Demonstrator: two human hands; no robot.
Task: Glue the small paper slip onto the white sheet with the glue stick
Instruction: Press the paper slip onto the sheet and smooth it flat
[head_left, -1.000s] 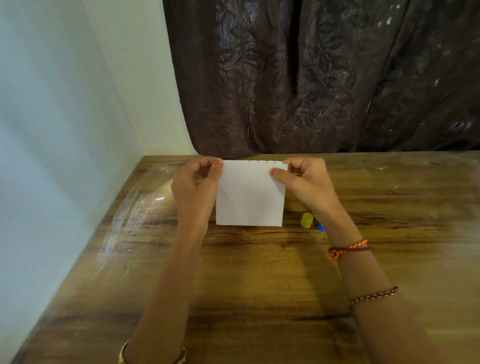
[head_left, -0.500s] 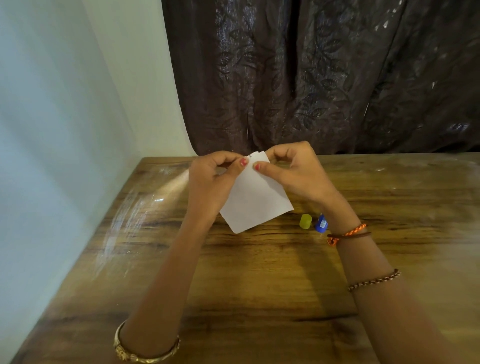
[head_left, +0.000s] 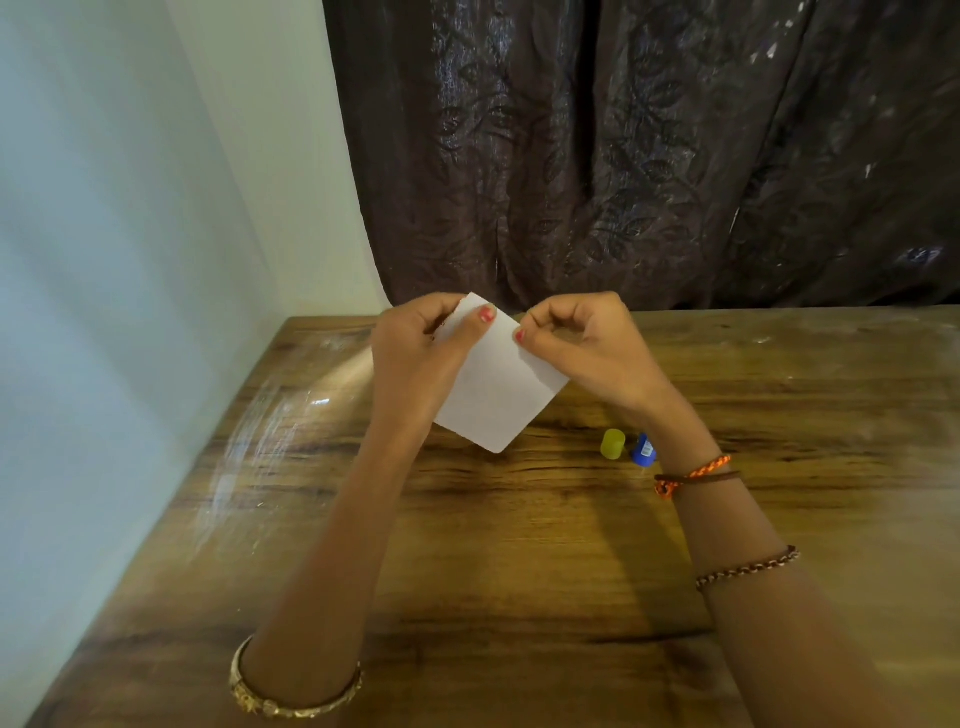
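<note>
I hold a white sheet (head_left: 498, 395) above the wooden table (head_left: 519, 571), turned like a diamond with one corner pointing down. My left hand (head_left: 415, 358) pinches its upper left edge, thumb on the front face. My right hand (head_left: 587, 348) pinches the upper right edge with thumb and curled fingers. On the table to the right of the sheet lie the yellow cap (head_left: 613, 443) and the blue glue stick (head_left: 644, 451), partly behind my right wrist. I see no separate small slip.
A pale wall runs along the table's left edge, and a dark patterned curtain (head_left: 649, 156) hangs behind its far edge. A shiny glare patch lies on the left part of the tabletop.
The sheet was square to me, gripped at its two top corners; both hands have since turned it clockwise into a diamond and shifted it slightly right. Glue stick and cap stay put.
</note>
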